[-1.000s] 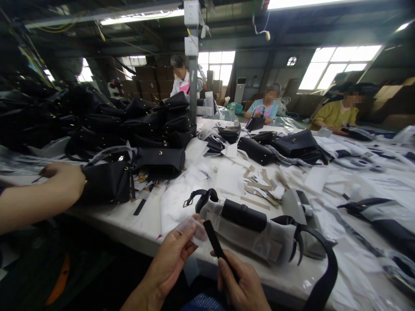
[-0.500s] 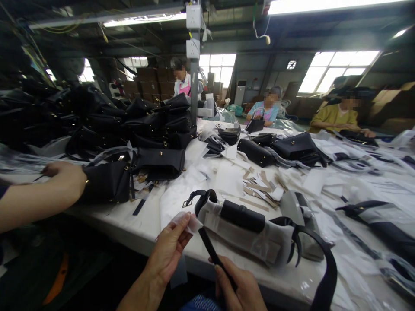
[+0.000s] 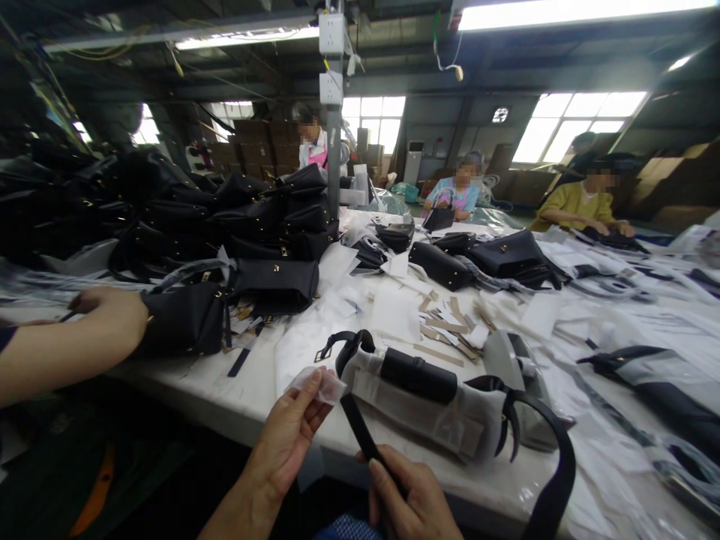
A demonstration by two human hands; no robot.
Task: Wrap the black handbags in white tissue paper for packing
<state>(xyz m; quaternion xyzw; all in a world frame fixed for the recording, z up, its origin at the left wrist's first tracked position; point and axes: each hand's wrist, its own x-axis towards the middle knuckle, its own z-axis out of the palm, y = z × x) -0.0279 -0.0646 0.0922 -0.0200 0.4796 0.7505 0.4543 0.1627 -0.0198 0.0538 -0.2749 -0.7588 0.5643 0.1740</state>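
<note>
Between thumb and fingers my left hand (image 3: pixel 295 427) pinches a small piece of translucent white wrapping (image 3: pixel 329 388). My right hand (image 3: pixel 408 491) is closed around a black strap (image 3: pixel 361 427), whose free end points up toward the wrapping with a small gap between. Just beyond both hands lies a black handbag (image 3: pixel 419 373) on the table, partly covered in whitish translucent wrap. A short strap with a metal buckle (image 3: pixel 322 355) sticks out at the bag's left end. From its right end a long black strap (image 3: pixel 562 465) curves down over the table edge.
At the left, a co-worker's arm (image 3: pixel 84 341) reaches to a black bag (image 3: pixel 183 319) beside a large pile of black bags (image 3: pixel 169 202). A tape dispenser (image 3: pixel 523 397) stands behind the wrapped bag. Brown and white strips (image 3: pixel 447 326) litter the table (image 3: pixel 264 397). Several people work across it.
My hands keep almost the same pose, with the wrapping and the strap still in them. The whole view has shifted slightly. At the far right, the seated co-worker's hands have moved closer together.
</note>
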